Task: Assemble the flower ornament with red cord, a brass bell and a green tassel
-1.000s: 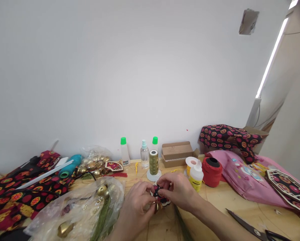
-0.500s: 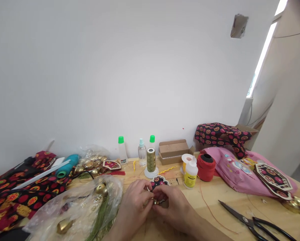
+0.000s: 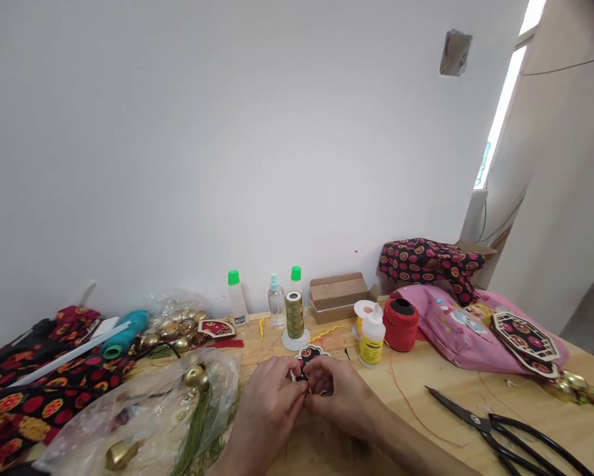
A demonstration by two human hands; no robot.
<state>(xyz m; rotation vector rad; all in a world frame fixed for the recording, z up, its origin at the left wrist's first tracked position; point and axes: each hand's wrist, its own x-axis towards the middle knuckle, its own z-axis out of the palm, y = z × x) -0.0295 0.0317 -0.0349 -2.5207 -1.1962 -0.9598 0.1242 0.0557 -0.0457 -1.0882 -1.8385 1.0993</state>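
My left hand has a pinched grip on the scalloped piece at the counter's near middle, can't tell what my right hand holds, so imo steady left, tiny right-finger moves.

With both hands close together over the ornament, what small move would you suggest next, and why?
I would probably ease the right hand slightly aside while the left hand steadies the pale-edged ornament, which it appears to pinch: the fingertips crowd together over its near part, hiding the spot being worked on.
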